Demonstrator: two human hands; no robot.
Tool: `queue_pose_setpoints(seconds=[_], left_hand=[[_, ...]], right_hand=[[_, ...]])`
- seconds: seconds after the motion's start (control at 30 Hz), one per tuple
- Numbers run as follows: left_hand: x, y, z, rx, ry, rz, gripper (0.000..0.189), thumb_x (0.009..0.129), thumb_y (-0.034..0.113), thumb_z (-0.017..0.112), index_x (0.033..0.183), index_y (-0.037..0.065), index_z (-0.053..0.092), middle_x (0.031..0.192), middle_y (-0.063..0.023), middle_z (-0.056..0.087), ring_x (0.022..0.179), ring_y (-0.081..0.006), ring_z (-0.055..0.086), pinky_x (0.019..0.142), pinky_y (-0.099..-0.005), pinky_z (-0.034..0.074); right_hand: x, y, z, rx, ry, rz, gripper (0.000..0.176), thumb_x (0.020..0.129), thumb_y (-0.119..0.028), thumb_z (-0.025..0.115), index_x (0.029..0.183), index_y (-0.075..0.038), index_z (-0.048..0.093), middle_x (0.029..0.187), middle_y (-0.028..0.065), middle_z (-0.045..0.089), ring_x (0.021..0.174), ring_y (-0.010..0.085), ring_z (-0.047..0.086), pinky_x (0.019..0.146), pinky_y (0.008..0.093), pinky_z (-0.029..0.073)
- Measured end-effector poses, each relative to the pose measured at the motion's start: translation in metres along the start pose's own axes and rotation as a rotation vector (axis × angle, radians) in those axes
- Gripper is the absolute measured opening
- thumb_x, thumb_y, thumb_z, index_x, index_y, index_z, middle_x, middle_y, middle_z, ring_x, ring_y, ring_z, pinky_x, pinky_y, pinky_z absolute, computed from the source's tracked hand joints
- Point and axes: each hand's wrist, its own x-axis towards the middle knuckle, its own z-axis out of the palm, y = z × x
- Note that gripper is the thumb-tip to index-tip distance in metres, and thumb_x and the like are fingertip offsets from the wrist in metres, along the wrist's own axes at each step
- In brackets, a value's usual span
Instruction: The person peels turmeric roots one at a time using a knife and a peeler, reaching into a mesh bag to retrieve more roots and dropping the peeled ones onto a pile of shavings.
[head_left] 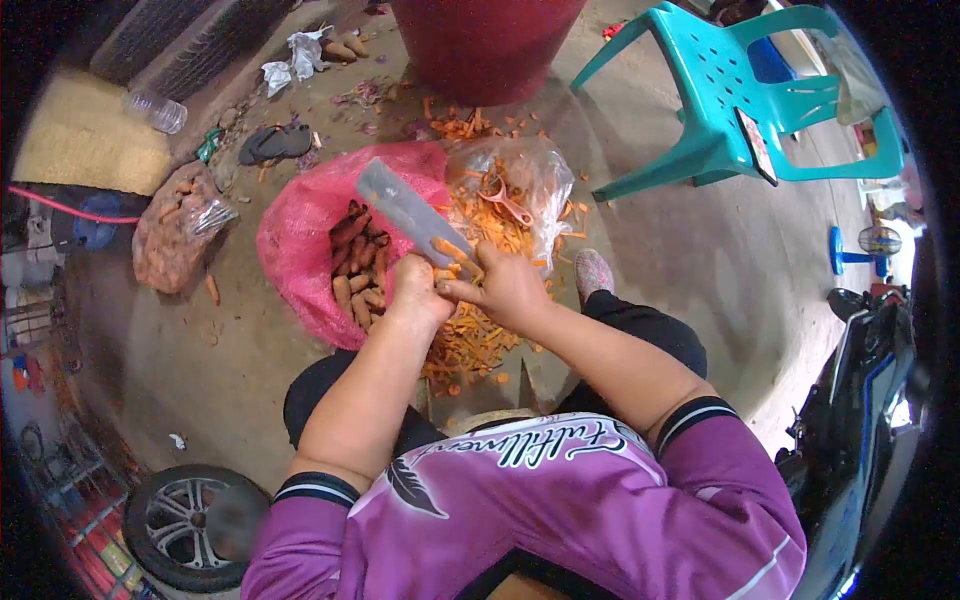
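A wide-bladed knife (pixel 405 210) points up and to the left, its handle end hidden at my right hand (pixel 510 290), which is closed round it. Close beside it, my left hand (pixel 420 288) is closed with its fingers mostly hidden; what it grips cannot be made out. Orange pieces (pixel 455 250) show against the blade between the hands. Below lie orange peelings (pixel 470 345). Brown-skinned roots (pixel 355 260) fill the open pink mesh sack (pixel 295 230) to the left. An orange peeler (pixel 507 203) rests on peelings in the clear plastic bag (pixel 550 170).
A red tub (pixel 485 50) stands ahead. At right are a teal chair (pixel 710 100) with a phone (pixel 756 146) on it, and a motorcycle (pixel 860 390). Leftward lie a bag of roots (pixel 178 240), a dark sandal (pixel 275 144) and a wheel (pixel 180 520).
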Motion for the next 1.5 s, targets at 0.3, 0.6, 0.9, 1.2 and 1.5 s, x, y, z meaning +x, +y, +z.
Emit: queue_pose_setpoints(seconds=[0.3, 0.6, 0.9, 1.2, 1.5], left_hand=[[-0.016, 0.015, -0.006, 0.215, -0.542, 0.051, 0.023, 0.082, 0.020, 0.049, 0.101, 0.007, 0.047, 0.097, -0.0072, 0.053, 0.089, -0.0207, 0.053, 0.082, -0.0344, 0.041], [-0.034, 0.017, 0.001, 1.237, -0.539, 0.752, 0.033, 0.068, 0.008, 0.064, 0.096, 0.000, 0.047, 0.094, -0.0120, 0.054, 0.089, -0.0236, 0.054, 0.076, -0.0328, 0.043], [-0.031, 0.018, -0.009, 1.824, -0.230, 0.886, 0.029, 0.062, 0.016, 0.066, 0.086, 0.003, 0.058, 0.075, -0.0174, 0.058, 0.074, -0.0323, 0.057, 0.066, -0.0377, 0.045], [-0.032, 0.018, -0.015, 1.536, -0.618, 0.606, 0.040, 0.060, 0.016, 0.065, 0.095, 0.001, 0.053, 0.092, -0.0108, 0.057, 0.084, -0.0231, 0.055, 0.074, -0.0328, 0.043], [-0.011, 0.007, -0.018, 1.412, -0.420, 0.546, 0.043, 0.066, 0.025, 0.067, 0.098, 0.001, 0.052, 0.085, -0.0130, 0.059, 0.080, -0.0234, 0.057, 0.070, -0.0307, 0.043]], right_hand=[[0.017, 0.015, -0.044, 0.865, -0.347, 0.218, 0.050, 0.078, -0.050, 0.049, 0.082, 0.000, 0.057, 0.059, 0.0024, 0.051, 0.043, 0.0084, 0.044, 0.039, 0.0232, 0.035], [0.020, 0.026, -0.039, 0.711, -0.369, 0.099, 0.047, 0.075, -0.048, 0.055, 0.079, -0.001, 0.053, 0.054, 0.0026, 0.046, 0.042, 0.0096, 0.044, 0.039, 0.0236, 0.035], [0.015, 0.022, -0.041, 0.199, -0.153, -0.141, 0.058, 0.054, -0.047, 0.073, 0.076, 0.004, 0.055, 0.061, 0.0133, 0.054, 0.060, 0.0180, 0.053, 0.057, 0.0325, 0.041], [0.013, 0.024, -0.037, 0.124, -0.140, -0.330, 0.057, 0.060, -0.057, 0.062, 0.065, -0.001, 0.055, 0.062, 0.0193, 0.055, 0.058, 0.0333, 0.055, 0.054, 0.0403, 0.042], [0.025, 0.035, -0.018, 0.552, -0.295, 0.062, 0.047, 0.074, -0.042, 0.058, 0.093, 0.001, 0.056, 0.076, 0.0159, 0.060, 0.073, 0.0241, 0.059, 0.066, 0.0360, 0.044]])
